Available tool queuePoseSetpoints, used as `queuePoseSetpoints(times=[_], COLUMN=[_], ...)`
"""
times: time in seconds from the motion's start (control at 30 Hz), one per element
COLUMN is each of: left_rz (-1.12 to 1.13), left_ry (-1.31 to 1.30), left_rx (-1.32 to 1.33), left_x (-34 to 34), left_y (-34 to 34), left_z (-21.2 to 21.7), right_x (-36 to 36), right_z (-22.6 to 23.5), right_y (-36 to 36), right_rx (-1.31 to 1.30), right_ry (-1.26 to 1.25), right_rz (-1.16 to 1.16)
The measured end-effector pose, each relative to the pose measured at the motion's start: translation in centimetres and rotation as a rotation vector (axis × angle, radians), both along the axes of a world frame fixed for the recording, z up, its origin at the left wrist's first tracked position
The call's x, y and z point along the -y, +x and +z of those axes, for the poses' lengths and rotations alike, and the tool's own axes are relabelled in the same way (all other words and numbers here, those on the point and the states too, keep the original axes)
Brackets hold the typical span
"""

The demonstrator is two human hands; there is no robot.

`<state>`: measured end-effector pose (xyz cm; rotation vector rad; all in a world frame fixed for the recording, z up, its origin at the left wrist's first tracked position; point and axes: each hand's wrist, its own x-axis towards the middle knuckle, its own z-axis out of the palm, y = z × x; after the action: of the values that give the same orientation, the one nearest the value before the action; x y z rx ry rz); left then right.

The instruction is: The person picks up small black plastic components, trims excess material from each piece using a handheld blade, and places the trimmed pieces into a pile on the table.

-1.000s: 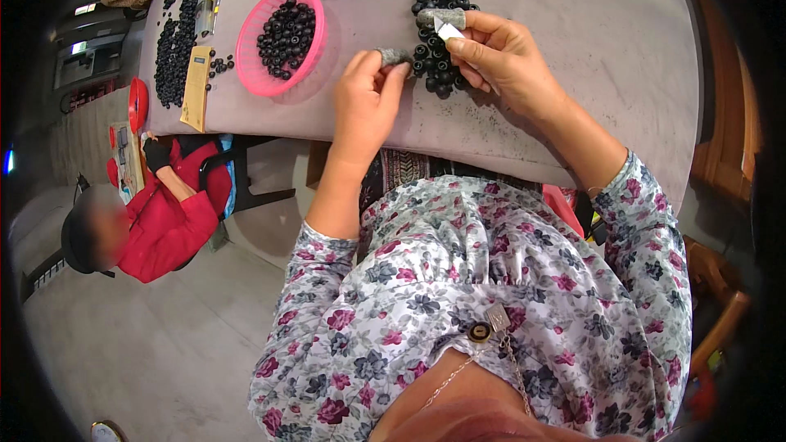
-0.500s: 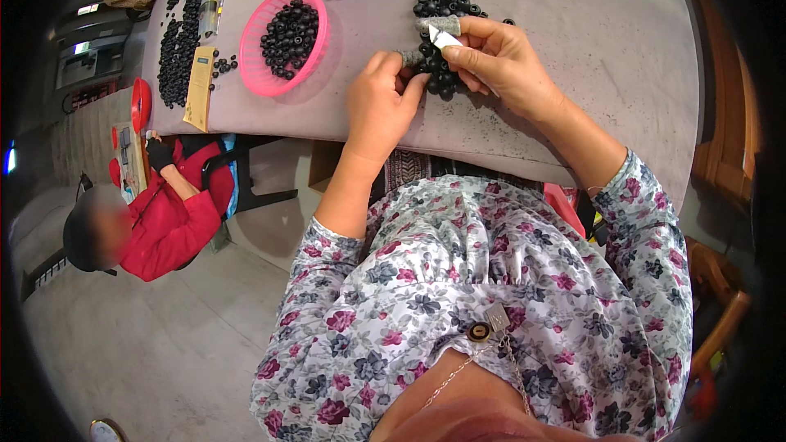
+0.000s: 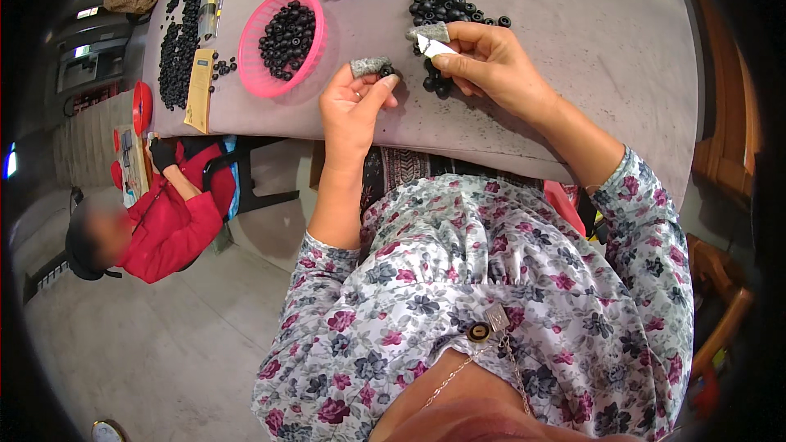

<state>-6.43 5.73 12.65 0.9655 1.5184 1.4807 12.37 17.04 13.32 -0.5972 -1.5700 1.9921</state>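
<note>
My left hand (image 3: 350, 106) pinches a single black bead (image 3: 386, 70) between thumb and a forefinger wrapped in grey cloth, a little above the table. My right hand (image 3: 491, 65) is closed on a small craft knife (image 3: 436, 47), whose pale, pointed end sticks out past the thumb to the left. Its forefinger also wears a grey cloth wrap and lies along the knife. A loose pile of round black beads (image 3: 446, 4) with holes sits just beyond and beneath my right hand, which hides part of it.
Left of my hands stands a pink plastic basket (image 3: 321, 41) holding black beads. Further left are a tan card packet (image 3: 199, 90), a clear packet (image 3: 211, 12) and scattered beads (image 3: 173, 61). A person in red (image 3: 176, 225) sits at the left. The cloth-covered table (image 3: 573, 24) has dark specks.
My left hand has drawn back left from the bead pile with a bead in its fingertips. My right hand has shifted slightly left, still with the knife.
</note>
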Motion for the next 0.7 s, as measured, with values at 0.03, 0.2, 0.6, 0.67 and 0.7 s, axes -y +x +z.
queuePoseSetpoints(times=[0.03, 0.2, 0.6, 0.67, 0.7], left_rz=[0.000, -0.048, -0.165, -0.194, -0.180], left_ry=[0.005, 0.028, -0.071, -0.053, -0.022], left_rx=[-0.001, 0.226, -1.033, -1.104, -1.166], left_x=[-0.1, -1.1, -5.1, -5.3, -5.5], left_y=[-0.2, 0.8, 9.9, 11.5, 12.6], left_z=[-0.1, 1.1, 12.7, 13.3, 13.3], right_x=[-0.1, -0.8, -3.7, -3.6, -3.9], right_z=[0.1, 1.2, 11.0, 12.1, 12.4], right_y=[-0.1, 0.5, 8.8, 10.1, 10.9], right_rx=[-0.001, -0.023, -0.002, -0.060, -0.049], right_ry=[0.005, 0.046, 0.072, 0.109, 0.153], right_rz=[0.000, 0.096, 0.101, 0.051, 0.053])
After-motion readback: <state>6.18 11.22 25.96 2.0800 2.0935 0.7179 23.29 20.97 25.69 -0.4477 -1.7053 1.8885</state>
